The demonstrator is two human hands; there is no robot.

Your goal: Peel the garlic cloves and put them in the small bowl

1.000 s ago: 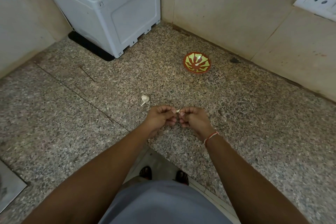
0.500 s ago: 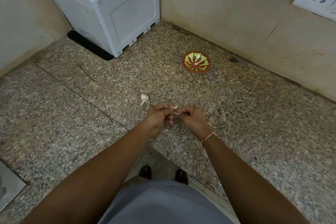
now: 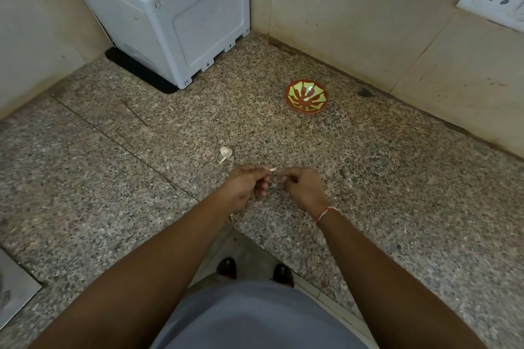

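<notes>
Your left hand (image 3: 246,182) is pinching one small garlic clove (image 3: 272,169) at its fingertips, and your right hand (image 3: 303,185) sits just beside it with fingers curled, nipping what looks like a thin strip of skin, though it's too tiny to be sure. One more garlic piece (image 3: 225,152) lies on the speckled counter (image 3: 397,184) just past your left hand. Farther back toward the wall sits the one small bowl (image 3: 306,99), red and green, with a single pale bit inside.
</notes>
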